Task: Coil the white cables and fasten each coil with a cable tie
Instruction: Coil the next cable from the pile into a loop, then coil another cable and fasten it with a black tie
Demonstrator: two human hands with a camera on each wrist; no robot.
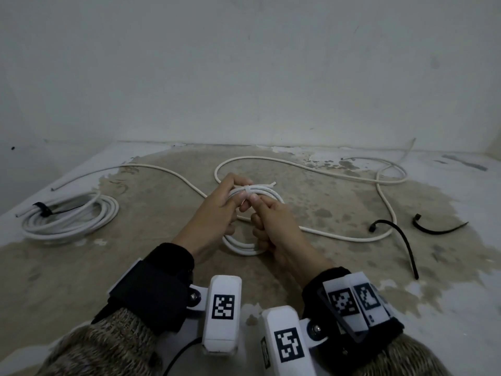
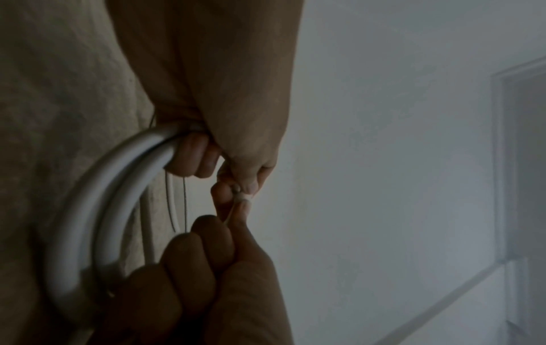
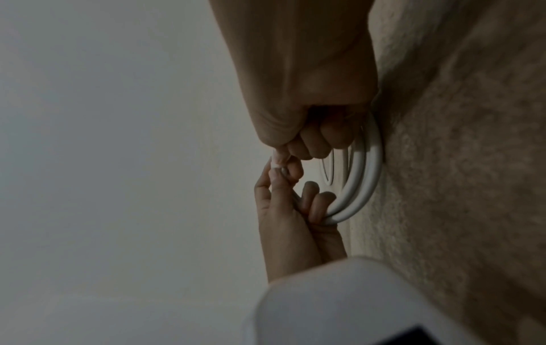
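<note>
You hold the small coil [image 1: 250, 213] of white cable upright between both hands, straight ahead of you and just above the floor [image 1: 311, 213], with its ring running from the far top, where the tie sits, down toward your wrists. Your left hand [image 1: 217, 210] has its fingers curled round the strands at the top left; your right hand [image 1: 273, 226] pinches at the white cable tie [image 1: 248, 191] that wraps the bundle there, its lower fingers curled near the coil's bottom arc. Both hands meet at the tie, so neither is nearer; the tie lies across the strands, and I judge the next pull should run along the tie, away from your left grip. Whether it is already cinched I cannot tell. A loose white cable [image 1: 325, 175] sprawls over the floor behind and to your right, two black ties [image 1: 401, 240] beside it. A finished coil [image 1: 70, 221] with a black tie lies well to your left. The floor is patchy bare concrete with flaking white paint, meeting a plain pale wall [image 1: 244, 77].
</note>
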